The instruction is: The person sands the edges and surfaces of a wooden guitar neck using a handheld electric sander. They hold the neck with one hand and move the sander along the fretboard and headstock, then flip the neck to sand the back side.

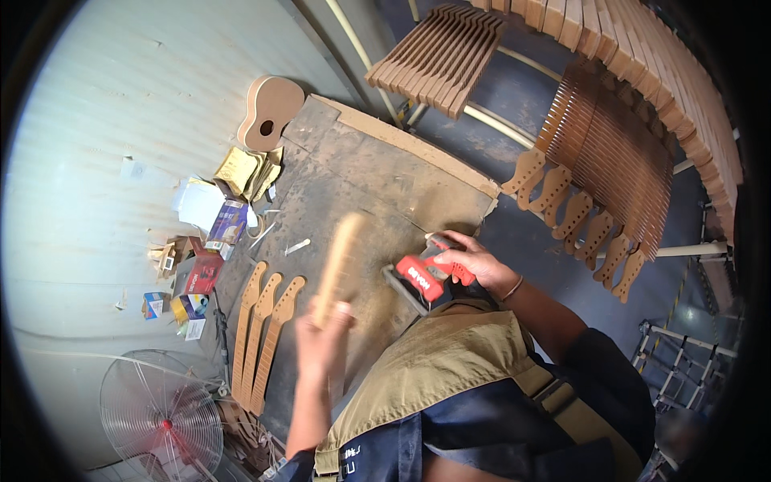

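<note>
Guitar neck (pixel 339 261) is in the left hand (pixel 320 341), fingers curled round its near end, and its long axis runs from roughly 6:30 up to 12:30, so most of it sticks out past the grip. It looks held up over the dark counter (pixel 317 173), but it's pretty blurry, so can't tell which end is which. Right hand (pixel 474 261) sits over at about 3 o'clock from the neck, fingers wrapped around a red and black power sander (pixel 426 277), with the sander's flat base edge on the side facing the neck. The relation that matters imo: wood and sander are near each other but apart, bare counter showing between, and the left hand is obviously the closer one to the neck. Three more necks (pixel 265 337) lie side by side around 7:30 from it.
</note>
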